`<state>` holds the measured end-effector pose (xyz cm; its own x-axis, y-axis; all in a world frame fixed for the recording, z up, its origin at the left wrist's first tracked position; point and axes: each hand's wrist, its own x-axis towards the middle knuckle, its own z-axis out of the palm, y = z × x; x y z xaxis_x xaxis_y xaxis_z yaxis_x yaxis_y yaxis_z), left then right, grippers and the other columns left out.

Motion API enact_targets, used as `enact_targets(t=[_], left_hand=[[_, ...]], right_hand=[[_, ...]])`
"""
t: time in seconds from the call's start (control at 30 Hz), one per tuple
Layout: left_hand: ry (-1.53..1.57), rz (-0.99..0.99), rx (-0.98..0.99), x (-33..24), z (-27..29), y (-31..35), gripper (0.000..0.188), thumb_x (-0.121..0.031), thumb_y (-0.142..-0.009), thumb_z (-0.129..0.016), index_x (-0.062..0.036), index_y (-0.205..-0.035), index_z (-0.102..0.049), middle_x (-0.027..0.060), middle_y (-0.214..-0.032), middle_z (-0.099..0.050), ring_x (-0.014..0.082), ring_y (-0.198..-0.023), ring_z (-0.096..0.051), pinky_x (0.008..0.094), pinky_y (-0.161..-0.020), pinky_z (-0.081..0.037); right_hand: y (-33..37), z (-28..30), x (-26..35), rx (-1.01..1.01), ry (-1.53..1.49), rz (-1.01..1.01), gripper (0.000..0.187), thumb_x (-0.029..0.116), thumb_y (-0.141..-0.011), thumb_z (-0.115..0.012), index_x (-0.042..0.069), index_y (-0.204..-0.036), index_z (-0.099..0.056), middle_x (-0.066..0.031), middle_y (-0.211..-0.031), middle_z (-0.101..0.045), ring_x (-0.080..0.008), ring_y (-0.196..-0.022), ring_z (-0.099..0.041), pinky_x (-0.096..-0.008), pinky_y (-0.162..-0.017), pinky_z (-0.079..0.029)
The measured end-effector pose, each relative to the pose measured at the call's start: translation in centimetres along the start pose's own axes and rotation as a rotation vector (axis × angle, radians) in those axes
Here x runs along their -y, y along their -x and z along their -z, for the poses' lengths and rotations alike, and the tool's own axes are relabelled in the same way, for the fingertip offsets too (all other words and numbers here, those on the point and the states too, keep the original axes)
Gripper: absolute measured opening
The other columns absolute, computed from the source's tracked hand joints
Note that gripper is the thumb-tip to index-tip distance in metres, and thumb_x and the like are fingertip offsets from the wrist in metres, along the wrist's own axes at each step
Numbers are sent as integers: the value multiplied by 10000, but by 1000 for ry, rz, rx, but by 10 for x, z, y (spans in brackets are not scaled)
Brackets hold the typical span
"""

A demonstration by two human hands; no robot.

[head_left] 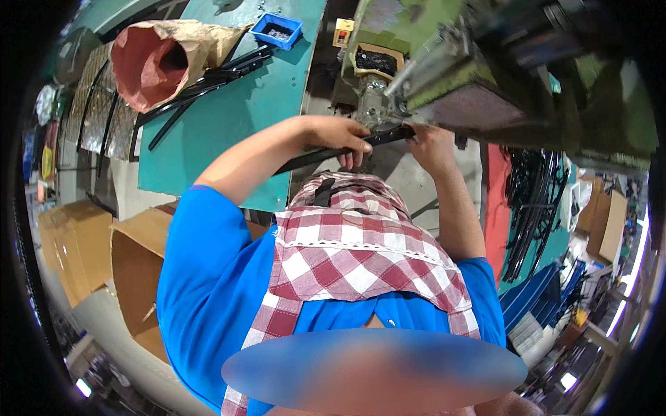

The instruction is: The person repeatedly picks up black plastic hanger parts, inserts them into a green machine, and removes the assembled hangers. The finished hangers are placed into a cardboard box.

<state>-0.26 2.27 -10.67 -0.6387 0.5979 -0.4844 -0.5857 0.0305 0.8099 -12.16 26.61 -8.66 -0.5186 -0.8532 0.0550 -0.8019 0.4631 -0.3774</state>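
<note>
A long black metal bar [313,159] lies slantwise in front of me, held in both hands at the edge of the green machine [479,104]. My left hand [345,141] is closed round the middle of the bar, its fingers hanging over the near side. At the bar's right end, my right hand [431,147] pinches it; the fingertips are partly hidden. Just beyond my hands stands the machine's metal work area [374,104], whose details are too blurred to make out. The bar's left end reaches over the green table [229,149].
More black bars [208,87] and an open paper sack [149,66] lie on the table, with a blue tray [295,38] of small parts behind. A yellow switch box [343,32] sits beyond. Cardboard boxes [142,277] stand left; several black bars [534,201] are stacked right.
</note>
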Motion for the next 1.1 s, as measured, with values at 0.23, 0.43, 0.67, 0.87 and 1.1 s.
enact_targets(t=[0.23, 0.43, 0.67, 0.87, 1.1], left_hand=[[-12, 68, 155, 24, -69, -14, 278, -282, -1001, -485, -18, -922, -526, 66, -807, -637, 128, -725, -626, 273, -636, -507], [45, 49, 179, 18, -116, -20, 285, -308, -987, -513, -60, -1111, -579, -45, -717, -496, 46, -643, -473, 205, -558, -420], [-448, -231, -4, 3, -177, -21, 444, -340, -985, -491, -47, -1318, -470, 168, -963, -635, 257, -864, -618, 374, -777, -484], [-471, -93, -70, -11, -200, -5, 435, -338, -982, -495, -21, -1280, -483, 213, -1005, -624, 304, -922, -607, 395, -818, -472], [-402, 33, -170, -16, -202, 33, 391, -356, -986, -486, -1, -1148, -516, 219, -944, -621, 348, -884, -605, 419, -787, -468]], right_hand=[[84, 31, 38, -249, 271, 157, 311, 79, -630, -700, 150, -926, -634, 17, -925, -597, -171, -990, -557, -393, -986, -332], [137, 47, 36, -387, 330, 156, 170, 96, -727, -665, 172, -876, -638, 47, -898, -612, -123, -949, -592, -358, -974, -337], [180, 64, 28, -439, 340, 186, 102, 138, -784, -646, 188, -873, -645, 52, -879, -608, -109, -929, -604, -344, -987, -323], [185, 63, 33, -427, 281, 221, 87, 150, -783, -648, 181, -864, -649, 48, -875, -609, -109, -916, -603, -342, -984, -323], [147, 76, 39, -256, 71, 319, 248, 156, -660, -733, 136, -889, -638, 12, -874, -610, -158, -880, -598, -361, -895, -380]])
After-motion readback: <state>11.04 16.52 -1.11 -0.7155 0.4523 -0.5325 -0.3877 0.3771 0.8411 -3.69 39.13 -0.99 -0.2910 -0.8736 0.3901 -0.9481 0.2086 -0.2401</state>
